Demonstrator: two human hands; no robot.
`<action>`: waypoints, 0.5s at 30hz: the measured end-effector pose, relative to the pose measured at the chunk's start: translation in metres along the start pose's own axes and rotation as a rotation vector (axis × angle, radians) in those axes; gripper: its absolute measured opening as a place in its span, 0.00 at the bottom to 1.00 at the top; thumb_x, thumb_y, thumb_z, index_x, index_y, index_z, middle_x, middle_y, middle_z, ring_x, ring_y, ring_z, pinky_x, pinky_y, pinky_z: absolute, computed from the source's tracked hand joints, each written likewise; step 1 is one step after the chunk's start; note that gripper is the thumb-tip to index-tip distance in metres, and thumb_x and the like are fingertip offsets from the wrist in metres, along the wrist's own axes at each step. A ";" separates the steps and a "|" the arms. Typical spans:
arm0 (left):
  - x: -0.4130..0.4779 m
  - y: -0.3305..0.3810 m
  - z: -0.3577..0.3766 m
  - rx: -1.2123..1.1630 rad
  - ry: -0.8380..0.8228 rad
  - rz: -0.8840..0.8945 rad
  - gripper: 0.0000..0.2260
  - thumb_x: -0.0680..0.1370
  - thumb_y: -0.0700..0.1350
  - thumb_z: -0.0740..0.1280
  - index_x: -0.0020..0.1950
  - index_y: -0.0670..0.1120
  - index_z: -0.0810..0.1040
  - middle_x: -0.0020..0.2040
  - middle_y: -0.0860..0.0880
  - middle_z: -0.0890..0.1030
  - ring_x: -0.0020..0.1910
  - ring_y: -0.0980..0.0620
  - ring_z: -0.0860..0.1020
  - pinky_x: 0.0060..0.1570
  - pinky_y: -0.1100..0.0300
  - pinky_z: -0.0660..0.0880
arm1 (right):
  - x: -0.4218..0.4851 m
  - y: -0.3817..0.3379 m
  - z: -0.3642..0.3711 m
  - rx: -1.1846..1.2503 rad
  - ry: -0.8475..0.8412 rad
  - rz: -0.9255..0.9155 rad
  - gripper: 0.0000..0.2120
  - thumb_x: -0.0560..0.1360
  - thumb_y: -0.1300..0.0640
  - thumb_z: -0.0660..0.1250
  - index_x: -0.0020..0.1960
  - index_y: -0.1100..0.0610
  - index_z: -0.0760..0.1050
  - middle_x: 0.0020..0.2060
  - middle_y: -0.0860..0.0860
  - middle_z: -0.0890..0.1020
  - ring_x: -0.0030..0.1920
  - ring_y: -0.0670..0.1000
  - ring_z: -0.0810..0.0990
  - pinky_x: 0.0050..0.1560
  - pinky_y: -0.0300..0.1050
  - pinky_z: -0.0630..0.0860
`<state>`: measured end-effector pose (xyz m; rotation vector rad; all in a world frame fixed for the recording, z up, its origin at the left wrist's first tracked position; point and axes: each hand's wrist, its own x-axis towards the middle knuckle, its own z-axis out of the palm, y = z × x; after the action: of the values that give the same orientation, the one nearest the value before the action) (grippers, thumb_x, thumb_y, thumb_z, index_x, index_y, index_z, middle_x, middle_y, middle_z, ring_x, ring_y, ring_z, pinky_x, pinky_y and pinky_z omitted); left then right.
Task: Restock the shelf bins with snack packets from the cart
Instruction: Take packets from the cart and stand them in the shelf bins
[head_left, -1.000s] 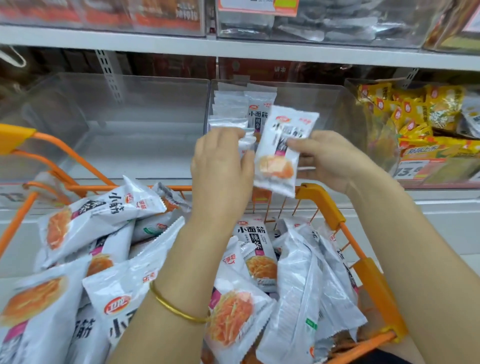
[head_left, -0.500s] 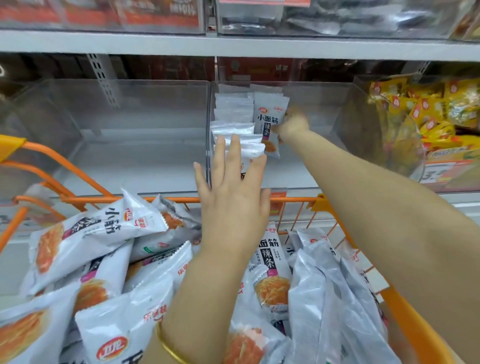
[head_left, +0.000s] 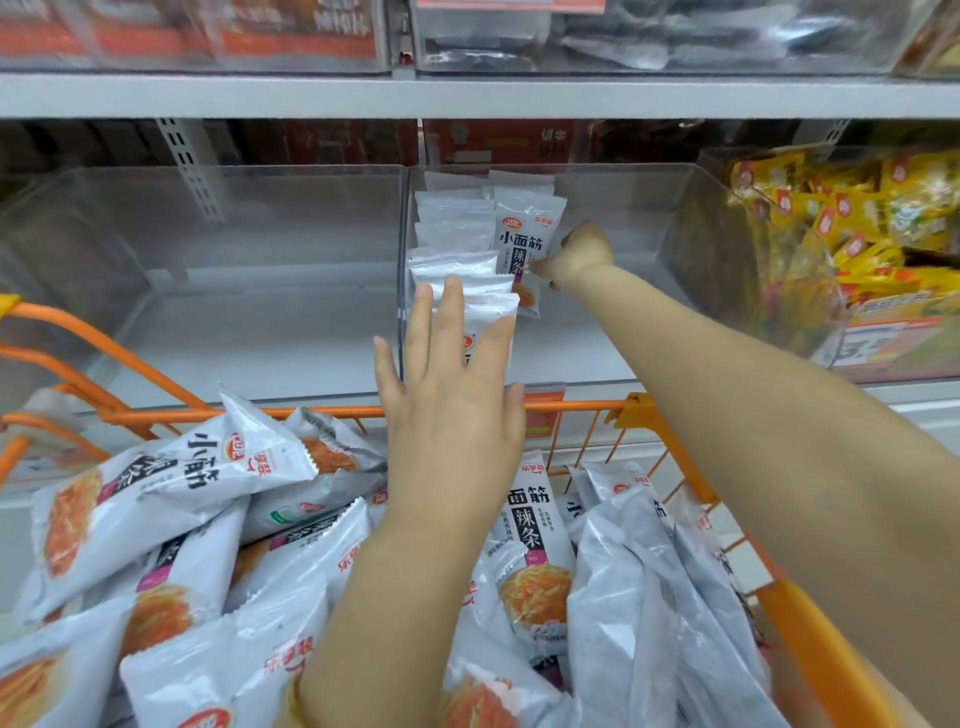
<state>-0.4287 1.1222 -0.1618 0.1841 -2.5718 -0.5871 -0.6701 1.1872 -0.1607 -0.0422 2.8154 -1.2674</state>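
With the right hand (head_left: 582, 254) pinching a snack packet (head_left: 524, 244) deep in the middle bin (head_left: 623, 218) and the left hand (head_left: 452, 395) splayed empty against the standing row (head_left: 462, 270), a careless release could topple it.

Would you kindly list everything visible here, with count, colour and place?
Snack packets in cart: many, white with orange picture, heaped in the cart.
Packets in bin: a row standing upright, white, left side of the middle bin.
Held packet: one, white, beside that row.
Cart: one, orange, foreground.
Middle bin: one, clear, shelf centre.
Left bin: one, clear, no packets visible.
Yellow packets: many, right bin.
Left hand: open, against the row's front.
Right hand: gripping the held packet.
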 end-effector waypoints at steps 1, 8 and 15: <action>0.000 0.001 -0.001 -0.010 0.012 -0.004 0.19 0.76 0.44 0.65 0.68 0.51 0.70 0.76 0.46 0.56 0.76 0.46 0.48 0.72 0.40 0.47 | -0.009 -0.002 -0.009 -0.014 0.007 -0.011 0.28 0.71 0.59 0.73 0.64 0.65 0.64 0.62 0.59 0.73 0.61 0.59 0.76 0.60 0.52 0.75; 0.004 0.009 -0.012 -0.036 0.081 0.038 0.14 0.75 0.41 0.67 0.61 0.46 0.76 0.71 0.45 0.67 0.70 0.42 0.61 0.66 0.44 0.59 | -0.153 0.006 -0.093 0.089 -0.161 -0.366 0.09 0.72 0.68 0.68 0.42 0.55 0.73 0.36 0.51 0.78 0.37 0.52 0.82 0.33 0.44 0.81; 0.002 0.019 -0.016 -0.096 0.103 0.128 0.11 0.75 0.40 0.66 0.56 0.48 0.79 0.60 0.51 0.76 0.61 0.45 0.67 0.55 0.54 0.61 | -0.218 0.042 -0.107 -0.720 -0.566 -0.441 0.12 0.77 0.49 0.63 0.52 0.55 0.80 0.47 0.49 0.82 0.46 0.48 0.78 0.49 0.44 0.75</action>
<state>-0.4234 1.1331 -0.1402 0.0161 -2.4288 -0.6350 -0.4592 1.3049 -0.1129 -0.9178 2.6222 -0.1302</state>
